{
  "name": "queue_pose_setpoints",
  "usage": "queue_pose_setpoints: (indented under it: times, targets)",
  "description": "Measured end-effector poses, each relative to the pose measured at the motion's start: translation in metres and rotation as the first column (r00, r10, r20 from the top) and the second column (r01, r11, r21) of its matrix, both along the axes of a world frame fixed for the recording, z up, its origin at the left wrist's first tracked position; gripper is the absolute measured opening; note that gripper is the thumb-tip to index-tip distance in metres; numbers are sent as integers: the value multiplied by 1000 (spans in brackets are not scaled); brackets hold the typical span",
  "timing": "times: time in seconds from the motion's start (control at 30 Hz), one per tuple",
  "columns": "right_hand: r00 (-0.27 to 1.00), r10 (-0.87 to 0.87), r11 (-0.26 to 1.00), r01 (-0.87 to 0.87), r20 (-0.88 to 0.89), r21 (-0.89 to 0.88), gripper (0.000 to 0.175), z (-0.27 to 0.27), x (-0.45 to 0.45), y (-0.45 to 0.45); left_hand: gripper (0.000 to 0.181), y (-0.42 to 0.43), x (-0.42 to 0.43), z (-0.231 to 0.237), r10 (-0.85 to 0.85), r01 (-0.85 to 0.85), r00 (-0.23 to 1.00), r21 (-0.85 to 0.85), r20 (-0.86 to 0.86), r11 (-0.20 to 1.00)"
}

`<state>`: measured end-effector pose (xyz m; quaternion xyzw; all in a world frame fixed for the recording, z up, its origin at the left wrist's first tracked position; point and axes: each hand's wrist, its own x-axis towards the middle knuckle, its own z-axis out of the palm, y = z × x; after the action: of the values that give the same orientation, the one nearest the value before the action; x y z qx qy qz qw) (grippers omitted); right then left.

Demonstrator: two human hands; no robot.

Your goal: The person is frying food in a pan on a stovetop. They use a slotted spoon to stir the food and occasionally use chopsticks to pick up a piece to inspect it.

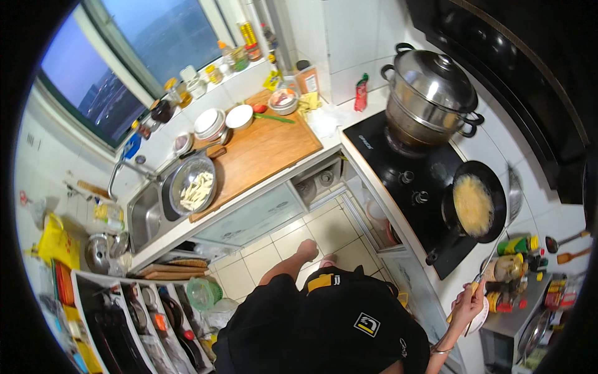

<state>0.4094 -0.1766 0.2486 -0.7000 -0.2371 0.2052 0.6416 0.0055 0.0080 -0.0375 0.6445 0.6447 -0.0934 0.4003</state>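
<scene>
My right hand (468, 303) grips the wooden handle of a long metal kitchen utensil, probably a skimmer (514, 194). Its shaft runs up past the right side of a black wok (499, 224), and its head is partly hidden behind the rim. Pale yellow food bubbles in oil (473, 205) inside the wok, which sits on a black glass gas hob (378, 154). Under my right hand is a small white dish (480, 318). My left hand (307, 250) hangs over the tiled floor with fingers curled, and nothing shows in it.
A lidded steel steamer pot (425, 103) stands on the far burner. Leftward, a wooden board (266, 149) bears bowls and a green stalk. A metal bowl of pale cut strips (196, 191) rests by the sink (145, 219). Bottles and jars (507, 269) crowd the counter near my right hand.
</scene>
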Motion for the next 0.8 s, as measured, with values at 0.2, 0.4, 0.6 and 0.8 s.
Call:
queue_pose_setpoints:
  times: [0.2,0.4,0.6,0.8]
  targets:
    - [997,-47,999,46,60,21,46,-5,5,-3,19,-10,3,7,34,-41,998,125,58,991]
    - [999,-19,999,21,34,-41,41,-13,19,-13,15,0,14,0,179,-200,965,97,191,975]
    - [997,7,998,-12,-82,-66,40,-11,22,-6,14,8,29,-16,56,-149,957,318,284,936]
    - [967,206,979,-203,-148,34,41,46,-50,19,24,14,63,116,13,-267,776,309,631,913]
